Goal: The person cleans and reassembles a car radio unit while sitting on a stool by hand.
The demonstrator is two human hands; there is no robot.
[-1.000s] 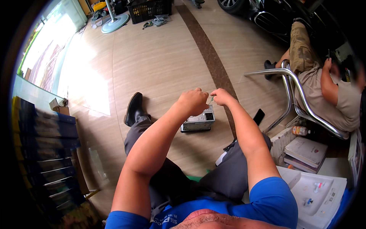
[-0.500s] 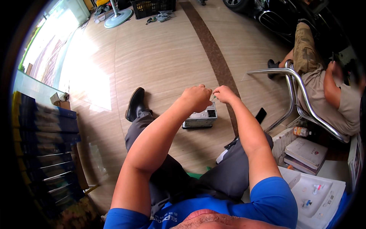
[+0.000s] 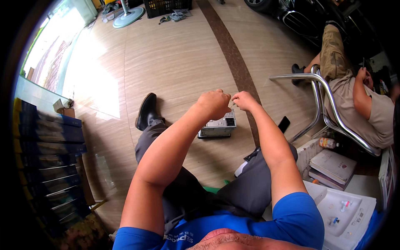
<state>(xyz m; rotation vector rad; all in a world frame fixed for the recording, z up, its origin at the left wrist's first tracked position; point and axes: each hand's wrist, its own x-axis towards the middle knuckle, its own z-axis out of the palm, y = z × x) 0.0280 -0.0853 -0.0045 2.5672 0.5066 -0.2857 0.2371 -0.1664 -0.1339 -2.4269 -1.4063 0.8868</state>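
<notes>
My left hand [image 3: 213, 104] and my right hand [image 3: 245, 101] hover close together above a silver metal box [image 3: 214, 131], which looks like a car radio unit. It stands on the tiled floor between my feet, with a black socket in its top face. My left hand has its fingers curled, partly covering the unit's far left part. The thumb and fingers of my right hand are pinched just to the right of it. Something thin and small shows between the two hands, too small to name.
A phone-like black slab [image 3: 283, 124] lies right of my right forearm. At the right, a person sits on a metal-framed chair [image 3: 323, 89]. Books [image 3: 333, 166] and a white plastic tray [image 3: 359, 210] are at lower right. Stacked blue boxes [image 3: 52, 137] line the left.
Both hands stay over the metal unit with only slight finger movement. The small green bit seen by my right fingertips earlier no longer shows clearly.
</notes>
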